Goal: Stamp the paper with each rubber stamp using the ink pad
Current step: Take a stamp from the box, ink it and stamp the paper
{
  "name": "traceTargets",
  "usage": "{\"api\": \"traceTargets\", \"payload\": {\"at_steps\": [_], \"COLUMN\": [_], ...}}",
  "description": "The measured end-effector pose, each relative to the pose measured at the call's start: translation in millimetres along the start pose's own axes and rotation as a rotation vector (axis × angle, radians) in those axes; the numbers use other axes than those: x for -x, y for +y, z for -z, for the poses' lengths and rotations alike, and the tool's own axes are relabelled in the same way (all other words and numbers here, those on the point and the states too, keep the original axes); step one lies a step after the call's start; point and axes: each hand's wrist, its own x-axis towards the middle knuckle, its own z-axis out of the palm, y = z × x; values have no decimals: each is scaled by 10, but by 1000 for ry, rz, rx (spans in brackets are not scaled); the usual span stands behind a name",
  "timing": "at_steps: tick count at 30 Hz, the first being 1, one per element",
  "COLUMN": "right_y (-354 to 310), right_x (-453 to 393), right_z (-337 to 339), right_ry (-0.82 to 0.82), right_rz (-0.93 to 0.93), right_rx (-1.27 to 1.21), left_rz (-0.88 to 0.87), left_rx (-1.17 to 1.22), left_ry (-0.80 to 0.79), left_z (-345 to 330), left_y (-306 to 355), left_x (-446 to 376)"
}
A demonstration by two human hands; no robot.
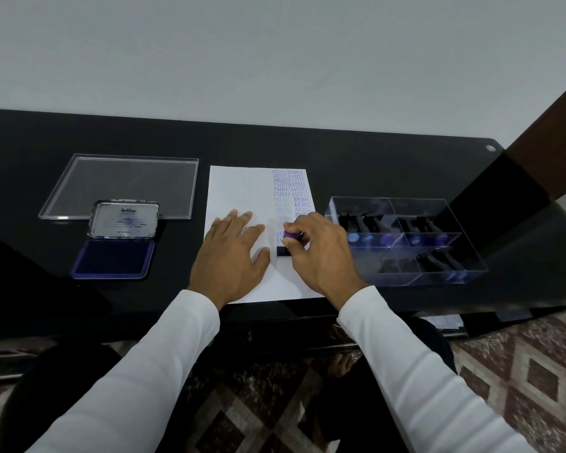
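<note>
A: While the left hand [232,253] lies flat on the paper [239,191] with its fingers spread, what is the right hand [321,253] doing?

B: It is pinching a rubber stamp [287,240]. The fingers and thumb are curled round the purple top. The black bottom part sits down on the paper, just under the fingertips.

A: Where on the paper is that?

B: On the right side, at the near end of the blue printed words. The stamp stands almost straight up, tipped a little. Its black base runs sideways, the same way the words run.

A: So which way does it go next?

B: I think straight up first, so the print does not smear. The left hand is right beside it and looks set to keep the sheet from lifting.

A: And after that?

B: The clear box [471,256] with the other stamps is just to the right, close to the right hand. The ink pad [113,258] is open and well off to the left, past the left hand. So the right hand is the nearer one for swapping stamps, I'd guess.
</note>
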Motion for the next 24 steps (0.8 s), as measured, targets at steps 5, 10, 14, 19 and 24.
{"api": "traceTargets", "payload": {"at_steps": [5, 10, 14, 19, 24], "right_y": [-1, -15, -13, -31, -62], "right_x": [5, -4, -4, 15, 22], "right_z": [-11, 1, 17, 53, 78], "right_ry": [6, 6, 2, -7, -26], "right_rz": [-15, -30, -49, -85, -125], "right_rx": [-5, -29, -49, -83, -103], "left_rz": [6, 12, 14, 21, 16], "left_rx": [2, -1, 5, 6, 7], "left_ry": [-6, -18, -20, -22, -14], "left_z": [2, 5, 8, 7, 6], "left_y": [-7, -6, 3, -7, 5], "left_x": [-7, -9, -7, -14, -8]}}
